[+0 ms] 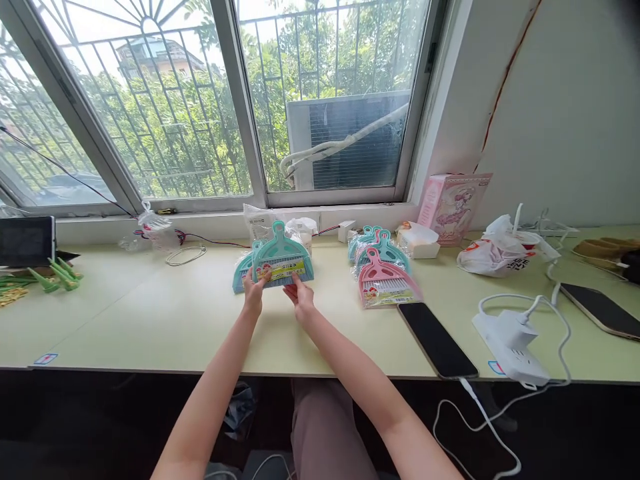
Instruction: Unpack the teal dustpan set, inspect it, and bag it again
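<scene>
Both my hands hold a teal dustpan and brush set (283,257) by its lower edge, above the table. It has a yellow label and pale bristles, and its handle points up. My left hand (254,293) grips the lower left corner, thumb on the front. My right hand (300,293) pinches the lower edge further right. Just behind it stands another teal dustpan set (241,272), partly hidden. To the right, a pink dustpan set (385,283) in clear wrapping lies in front of several teal dustpan sets (395,253).
A black phone (437,339) on a white cable lies right of my arms, near a white power strip (510,347). Further back are a tissue pack (417,240), a pink box (453,210) and a white plastic bag (493,250). A dark screen (27,241) stands far left.
</scene>
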Demonstrator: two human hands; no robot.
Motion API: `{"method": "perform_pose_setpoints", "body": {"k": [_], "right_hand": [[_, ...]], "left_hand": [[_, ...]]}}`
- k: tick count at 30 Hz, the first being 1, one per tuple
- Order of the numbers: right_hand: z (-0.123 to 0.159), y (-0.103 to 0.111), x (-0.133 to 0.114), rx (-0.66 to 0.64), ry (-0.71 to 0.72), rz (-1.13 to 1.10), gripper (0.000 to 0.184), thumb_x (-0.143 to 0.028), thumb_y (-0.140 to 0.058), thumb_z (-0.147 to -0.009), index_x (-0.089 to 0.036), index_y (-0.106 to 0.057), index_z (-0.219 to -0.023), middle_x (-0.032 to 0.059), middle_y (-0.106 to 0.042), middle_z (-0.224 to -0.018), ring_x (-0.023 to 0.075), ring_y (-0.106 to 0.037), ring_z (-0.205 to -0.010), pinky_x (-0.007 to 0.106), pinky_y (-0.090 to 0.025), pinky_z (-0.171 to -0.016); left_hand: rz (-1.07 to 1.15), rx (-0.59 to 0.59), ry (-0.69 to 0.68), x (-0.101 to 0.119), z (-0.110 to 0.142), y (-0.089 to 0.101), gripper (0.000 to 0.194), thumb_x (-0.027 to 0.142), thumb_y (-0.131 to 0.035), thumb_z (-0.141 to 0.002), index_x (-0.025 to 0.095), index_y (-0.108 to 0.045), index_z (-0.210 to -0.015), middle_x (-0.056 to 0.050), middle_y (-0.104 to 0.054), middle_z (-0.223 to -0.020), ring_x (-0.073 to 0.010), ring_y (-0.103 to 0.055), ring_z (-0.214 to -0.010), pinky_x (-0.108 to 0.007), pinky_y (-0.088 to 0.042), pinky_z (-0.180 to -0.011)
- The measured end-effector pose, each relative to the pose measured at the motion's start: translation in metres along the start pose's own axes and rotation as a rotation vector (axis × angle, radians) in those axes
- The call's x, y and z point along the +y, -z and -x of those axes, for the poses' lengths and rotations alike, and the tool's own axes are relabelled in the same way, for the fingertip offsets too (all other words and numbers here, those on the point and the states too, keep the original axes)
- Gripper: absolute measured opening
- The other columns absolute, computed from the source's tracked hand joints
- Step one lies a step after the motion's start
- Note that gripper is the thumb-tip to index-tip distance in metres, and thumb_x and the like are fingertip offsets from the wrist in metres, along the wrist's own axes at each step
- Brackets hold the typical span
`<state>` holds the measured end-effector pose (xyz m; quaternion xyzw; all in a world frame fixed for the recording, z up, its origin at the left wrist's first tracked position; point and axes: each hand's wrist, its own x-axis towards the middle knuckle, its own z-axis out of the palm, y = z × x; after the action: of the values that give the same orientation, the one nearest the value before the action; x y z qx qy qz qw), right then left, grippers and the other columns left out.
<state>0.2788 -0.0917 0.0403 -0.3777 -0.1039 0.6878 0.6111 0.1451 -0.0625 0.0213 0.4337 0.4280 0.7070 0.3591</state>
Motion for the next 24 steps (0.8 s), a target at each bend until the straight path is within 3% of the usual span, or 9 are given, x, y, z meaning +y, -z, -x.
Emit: {"method": "perform_pose_setpoints", "body": {"k": [4,8,13,17,20,24], "right_hand": [[-0.005,0.003,0.0,0.007,0.01,-0.021,0.017,-0.025,-0.076,-0.088,-0.014,-0.066,-0.08,-0.0006,-0.068,-0.061,0.0115,-0.068,-0.06,0.024,-0.066,-0.076],[-0.012,0.006,0.003,0.007,-0.088,0.008,0.014,-0.023,-0.063,-0.098,-0.015,-0.063,-0.086,-0.0001,-0.065,-0.059,0.0165,-0.075,-0.072,0.03,-0.067,-0.079],[-0.017,0.006,0.004,-0.06,-0.049,-0.022,0.009,-0.016,-0.066,-0.094,-0.016,-0.062,-0.086,0.0007,-0.069,-0.069,0.0163,-0.077,-0.08,0.029,-0.066,-0.087],[-0.018,0.007,-0.004,-0.034,0.014,-0.083,0.014,-0.01,-0.066,-0.092,-0.015,-0.063,-0.079,0.001,-0.072,-0.075,0.0117,-0.075,-0.072,0.024,-0.063,-0.092],[-0.02,0.01,-0.013,-0.02,0.049,-0.125,0.014,-0.011,-0.065,-0.093,-0.016,-0.063,-0.08,0.0012,-0.073,-0.077,0.0122,-0.076,-0.078,0.024,-0.062,-0.096],[-0.026,0.012,-0.019,-0.041,0.053,-0.13,0.014,-0.009,-0.069,-0.089,-0.015,-0.064,-0.079,0.0019,-0.073,-0.076,0.0135,-0.077,-0.079,0.025,-0.063,-0.094]], "left_hand": [[-0.02,-0.046,-0.005,-0.003,0.0,-0.001,0.06,0.04,-0.089,-0.059,0.017,-0.065,-0.108,-0.01,-0.072,-0.101,-0.0298,-0.071,-0.096,-0.046,-0.057,-0.09],[-0.117,0.012,-0.107,-0.006,-0.001,-0.003,0.055,0.041,-0.088,-0.058,0.017,-0.067,-0.103,-0.01,-0.071,-0.103,-0.0281,-0.069,-0.096,-0.044,-0.057,-0.089],[-0.15,0.003,-0.199,-0.003,-0.001,-0.005,0.056,0.042,-0.088,-0.061,0.019,-0.067,-0.107,-0.009,-0.073,-0.101,-0.0266,-0.07,-0.093,-0.039,-0.06,-0.082],[-0.104,-0.097,-0.086,0.001,0.003,-0.005,0.059,0.052,-0.088,-0.062,0.017,-0.069,-0.106,-0.011,-0.075,-0.1,-0.028,-0.073,-0.09,-0.04,-0.063,-0.074],[-0.088,-0.209,0.009,0.001,0.007,-0.008,0.064,0.058,-0.09,-0.058,0.015,-0.071,-0.1,-0.013,-0.076,-0.095,-0.0291,-0.075,-0.086,-0.044,-0.065,-0.075],[-0.156,-0.162,0.02,-0.003,0.007,-0.014,0.067,0.063,-0.092,-0.049,0.013,-0.071,-0.088,-0.011,-0.074,-0.075,-0.0274,-0.073,-0.065,-0.046,-0.065,-0.07]]}}
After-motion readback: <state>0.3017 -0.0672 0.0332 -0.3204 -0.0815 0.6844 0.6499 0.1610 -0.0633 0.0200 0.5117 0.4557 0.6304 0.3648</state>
